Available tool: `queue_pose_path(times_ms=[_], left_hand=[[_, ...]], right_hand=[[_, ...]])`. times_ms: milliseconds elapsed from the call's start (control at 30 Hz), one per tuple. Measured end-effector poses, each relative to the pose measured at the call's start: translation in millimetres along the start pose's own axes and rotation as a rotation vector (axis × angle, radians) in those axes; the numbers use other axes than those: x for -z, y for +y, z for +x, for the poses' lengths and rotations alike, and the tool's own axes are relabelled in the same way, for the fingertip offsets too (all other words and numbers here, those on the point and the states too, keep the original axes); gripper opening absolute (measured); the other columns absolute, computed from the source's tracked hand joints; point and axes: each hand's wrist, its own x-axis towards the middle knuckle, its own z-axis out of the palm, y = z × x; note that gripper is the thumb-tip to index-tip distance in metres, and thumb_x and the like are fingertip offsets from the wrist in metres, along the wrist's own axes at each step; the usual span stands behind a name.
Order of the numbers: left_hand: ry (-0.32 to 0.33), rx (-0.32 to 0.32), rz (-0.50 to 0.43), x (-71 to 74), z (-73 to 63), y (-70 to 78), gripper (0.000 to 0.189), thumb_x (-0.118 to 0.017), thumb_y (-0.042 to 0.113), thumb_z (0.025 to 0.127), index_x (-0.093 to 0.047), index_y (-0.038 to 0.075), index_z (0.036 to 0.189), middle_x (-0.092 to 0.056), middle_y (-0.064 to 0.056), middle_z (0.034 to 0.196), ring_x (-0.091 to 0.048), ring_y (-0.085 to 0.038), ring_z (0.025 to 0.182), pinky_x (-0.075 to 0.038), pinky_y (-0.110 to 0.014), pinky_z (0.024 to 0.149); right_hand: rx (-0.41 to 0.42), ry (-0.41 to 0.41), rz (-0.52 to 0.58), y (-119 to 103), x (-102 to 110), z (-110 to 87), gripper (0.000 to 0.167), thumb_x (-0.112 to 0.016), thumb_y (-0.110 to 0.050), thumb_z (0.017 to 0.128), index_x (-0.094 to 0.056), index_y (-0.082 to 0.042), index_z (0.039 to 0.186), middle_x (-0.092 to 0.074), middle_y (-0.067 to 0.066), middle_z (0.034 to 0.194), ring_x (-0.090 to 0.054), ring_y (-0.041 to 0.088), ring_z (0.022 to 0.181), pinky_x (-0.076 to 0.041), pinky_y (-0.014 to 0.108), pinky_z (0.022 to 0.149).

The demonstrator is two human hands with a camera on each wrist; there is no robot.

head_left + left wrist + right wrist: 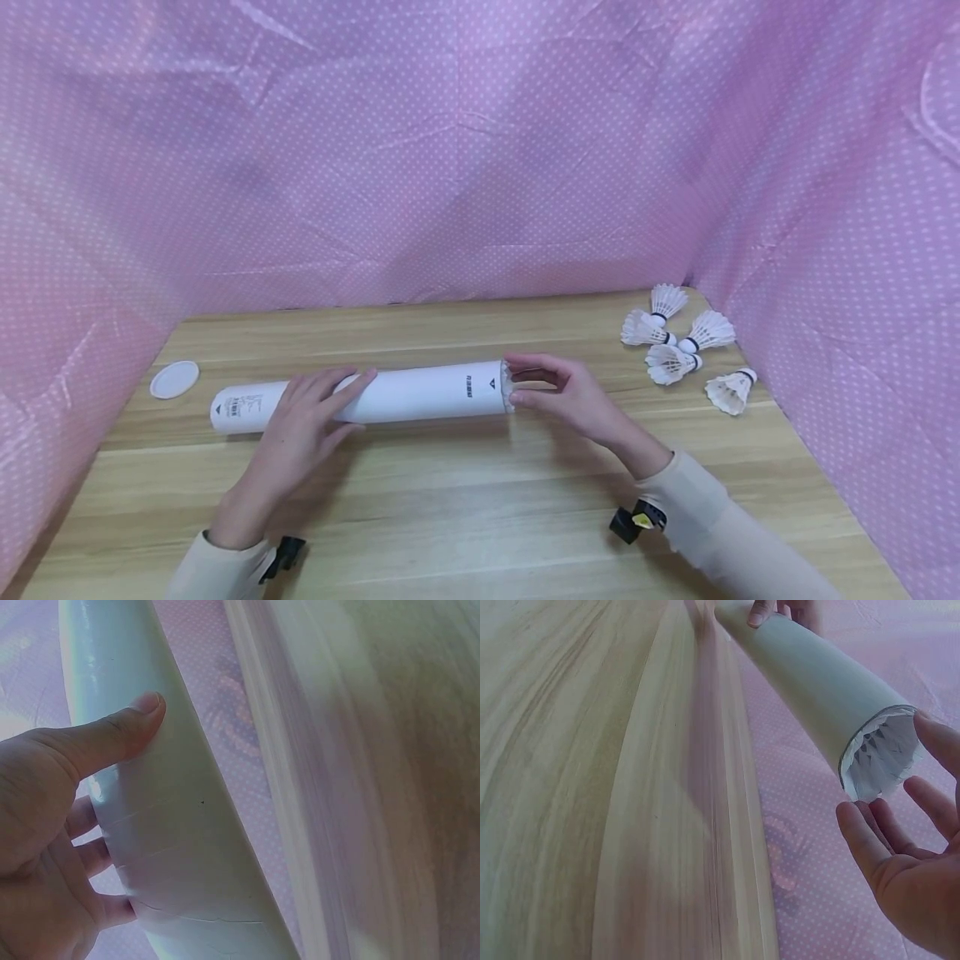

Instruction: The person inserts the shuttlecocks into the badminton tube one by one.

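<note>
A long white shuttlecock tube [420,393] lies crosswise in front of me, with small dark print near both ends. My left hand [303,417] grips its left half; in the left wrist view the thumb [139,724] lies along one side and the other fingers reach round behind. At the tube's right end is my right hand [566,396], its fingers spread and bent around the rim. Inside that open end, the right wrist view shows the white feathers of a shuttlecock [885,757]. The right fingertips [849,814] are right at the rim, outside the feathers.
Several loose white shuttlecocks [671,364] lie at the back right of the wooden table [450,500]. A round white lid [175,380] rests at the left, beyond the tube's end. Pink dotted cloth [450,167] encloses the back and sides.
</note>
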Motion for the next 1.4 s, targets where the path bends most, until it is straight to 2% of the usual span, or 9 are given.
queue_pose_path(times_ms=[233, 533, 733, 867, 1033, 1400], left_hand=[[-0.017, 0.017, 0.008, -0.3, -0.5, 1.4, 0.091, -0.093, 0.004, 0.064, -0.056, 0.019, 0.145, -0.059, -0.016, 0.132, -0.056, -0.038, 0.117, -0.036, -0.066, 0.102], [-0.016, 0.038, 0.013, -0.6, -0.4, 2.0, 0.091, -0.092, 0.007, 0.066, -0.054, 0.022, 0.147, -0.059, -0.016, 0.132, -0.056, -0.038, 0.118, -0.034, -0.065, 0.104], [-0.014, 0.044, 0.003, -0.3, -1.0, 2.1, 0.092, -0.092, 0.006, 0.066, -0.053, 0.024, 0.148, -0.059, -0.015, 0.132, -0.056, -0.037, 0.118, -0.034, -0.064, 0.104], [-0.005, 0.03, 0.0, -0.6, -1.1, 1.2, 0.09, -0.092, 0.005, 0.065, -0.055, 0.02, 0.146, -0.059, -0.015, 0.132, -0.056, -0.037, 0.116, -0.036, -0.062, 0.103], [-0.01, 0.036, 0.004, -0.6, -1.9, 1.4, 0.093, -0.092, 0.006, 0.066, -0.053, 0.023, 0.148, -0.059, -0.014, 0.133, -0.056, -0.037, 0.117, -0.035, -0.062, 0.104], [-0.02, 0.05, 0.01, -1.5, -1.8, 3.2, 0.092, -0.092, 0.005, 0.066, -0.053, 0.023, 0.147, -0.059, -0.015, 0.133, -0.055, -0.038, 0.118, -0.033, -0.067, 0.105]], right_hand=[[-0.023, 0.017, -0.019, 0.4, -2.4, 0.2, 0.049, -0.078, -0.008, 0.088, -0.063, -0.005, 0.134, -0.066, 0.008, 0.13, -0.06, 0.032, 0.122, -0.054, 0.034, 0.097], [-0.059, 0.029, -0.023, -0.5, -6.0, -0.3, 0.046, -0.077, -0.013, 0.09, -0.065, -0.01, 0.134, -0.064, 0.007, 0.134, -0.059, 0.029, 0.125, -0.054, 0.034, 0.095], [-0.035, 0.023, -0.057, 3.6, -5.2, -0.1, 0.046, -0.075, -0.012, 0.092, -0.064, -0.013, 0.136, -0.063, 0.005, 0.136, -0.058, 0.029, 0.125, -0.053, 0.034, 0.097], [-0.019, 0.019, -0.07, 5.6, -5.3, 0.0, 0.046, -0.075, -0.011, 0.092, -0.063, -0.012, 0.137, -0.063, 0.006, 0.135, -0.06, 0.028, 0.123, -0.053, 0.034, 0.098], [0.003, 0.019, -0.071, 4.9, -5.3, -0.2, 0.048, -0.075, -0.008, 0.09, -0.063, -0.008, 0.136, -0.064, 0.01, 0.134, -0.062, 0.031, 0.12, -0.053, 0.039, 0.098], [0.001, 0.025, -0.045, 3.3, -5.8, -0.3, 0.048, -0.076, -0.005, 0.089, -0.063, -0.005, 0.135, -0.064, 0.014, 0.132, -0.063, 0.033, 0.118, -0.055, 0.033, 0.093]])
